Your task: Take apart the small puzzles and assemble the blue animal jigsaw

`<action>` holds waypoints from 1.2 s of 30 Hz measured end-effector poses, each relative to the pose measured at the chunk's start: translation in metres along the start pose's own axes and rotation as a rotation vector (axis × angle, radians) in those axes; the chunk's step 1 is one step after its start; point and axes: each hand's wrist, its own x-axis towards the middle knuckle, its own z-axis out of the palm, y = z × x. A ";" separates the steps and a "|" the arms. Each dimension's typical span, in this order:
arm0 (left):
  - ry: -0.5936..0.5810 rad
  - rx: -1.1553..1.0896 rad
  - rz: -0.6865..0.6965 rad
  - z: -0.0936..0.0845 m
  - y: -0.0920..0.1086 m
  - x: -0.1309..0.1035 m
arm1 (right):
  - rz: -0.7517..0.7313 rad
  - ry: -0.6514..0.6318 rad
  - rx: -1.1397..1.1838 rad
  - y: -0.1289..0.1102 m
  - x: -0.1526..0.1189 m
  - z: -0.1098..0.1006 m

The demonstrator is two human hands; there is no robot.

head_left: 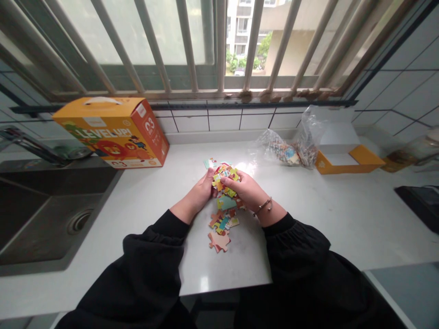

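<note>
White counter [302,219] below barred window [187,45]. Head view: left hand [203,189] and right hand [249,188] clasp bunched puzzle pieces [226,179] between them. Loose pieces [219,241] trail from grip toward counter's front edge, long axis between black sleeves [154,256]; neither hand clearly nearer.

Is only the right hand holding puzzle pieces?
No, the left hand and the right hand both hold the cluster of puzzle pieces between them.

You are wearing the camera on your head, and it is facing forward and down — your left hand [203,188] and right hand [249,188] are sitting near, mid-view. It is looking across the counter [302,210] toward the window [168,36].
</note>
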 end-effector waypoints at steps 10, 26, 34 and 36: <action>-0.022 0.133 0.103 -0.008 -0.006 0.008 | -0.211 0.293 -0.070 -0.006 0.002 -0.022; 0.220 0.794 0.152 -0.036 -0.013 0.022 | -0.056 1.471 -1.385 -0.136 -0.049 -0.287; 0.204 0.810 0.139 -0.037 -0.011 0.021 | 0.754 0.763 -1.712 -0.151 -0.027 -0.308; 0.201 0.819 0.135 -0.037 -0.010 0.021 | 0.788 0.722 -1.715 -0.152 -0.028 -0.308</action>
